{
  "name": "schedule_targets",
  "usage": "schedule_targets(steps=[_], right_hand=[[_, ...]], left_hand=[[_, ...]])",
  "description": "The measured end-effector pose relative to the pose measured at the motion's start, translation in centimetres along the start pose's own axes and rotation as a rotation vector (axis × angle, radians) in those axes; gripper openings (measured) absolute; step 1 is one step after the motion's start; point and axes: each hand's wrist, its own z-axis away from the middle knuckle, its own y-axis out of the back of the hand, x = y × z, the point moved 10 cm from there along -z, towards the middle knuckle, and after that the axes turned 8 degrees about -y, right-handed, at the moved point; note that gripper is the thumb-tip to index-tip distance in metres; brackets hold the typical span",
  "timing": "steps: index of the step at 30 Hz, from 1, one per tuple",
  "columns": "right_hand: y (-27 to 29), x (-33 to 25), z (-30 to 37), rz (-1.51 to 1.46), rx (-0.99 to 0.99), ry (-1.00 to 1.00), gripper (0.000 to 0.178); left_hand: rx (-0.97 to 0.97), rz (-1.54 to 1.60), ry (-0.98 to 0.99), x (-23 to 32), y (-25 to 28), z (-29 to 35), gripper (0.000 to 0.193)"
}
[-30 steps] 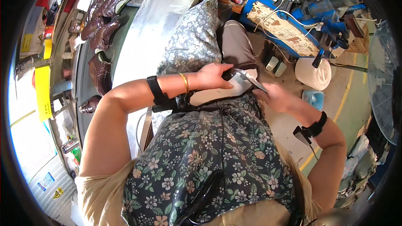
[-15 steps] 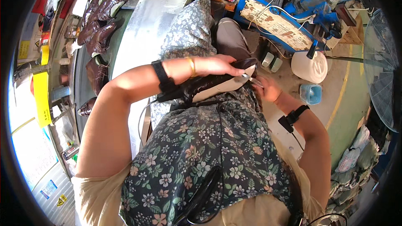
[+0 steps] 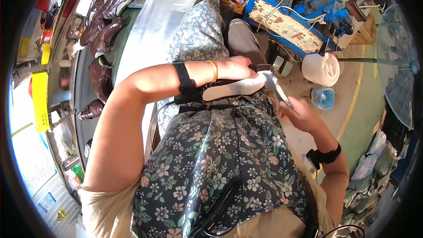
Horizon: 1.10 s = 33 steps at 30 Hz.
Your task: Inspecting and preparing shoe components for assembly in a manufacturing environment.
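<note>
Across my lap lies a shoe [image 3: 235, 90], its dark brown upper mostly hidden and its pale underside facing up. My left hand [image 3: 240, 68] is closed over the far edge of the shoe, with the thumb near one end of the underside. My right hand [image 3: 300, 111] is closed round a silvery metal hand tool [image 3: 281, 93] that reaches up to that same right end of the shoe. Whether the tool's tip touches the shoe or grips it, I cannot tell. A floral apron [image 3: 194, 136] covers my lap beneath the shoe.
Several shiny brown shoes [image 3: 103, 37] sit on the rack at left, beside a pale metal surface [image 3: 150, 26]. At upper right stands a blue machine [image 3: 286, 22], with a white jug [image 3: 320, 69], a blue container [image 3: 323, 98] and a large fan [image 3: 396, 66] nearby. Cables run from my wrist bands.
My right hand has moved right and toward me, with more of the metal tool showing. My left hand has shifted slightly right on the shoe, still holding it.
</note>
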Motion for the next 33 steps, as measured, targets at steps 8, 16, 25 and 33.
schedule_targets(steps=[8,16,25,33], right_hand=[[-0.4,-2.0,-5.9,0.013,0.220,0.031,0.044],[1.2,-7.5,-7.4,-0.065,0.022,0.149,0.031],[-3.5,-32.9,-22.1,0.460,0.392,0.684,0.041],[-5.9,-25.4,-14.3,0.249,-0.138,0.822,0.041]], left_hand=[[0.001,-0.056,-0.206,-0.8,1.0,1.9,0.071],[-0.152,-0.001,0.036,-2.0,3.2,4.8,0.081],[0.083,-0.573,0.003,1.3,6.2,15.6,0.086],[0.218,-0.198,-0.344,-2.3,7.0,25.0,0.109]])
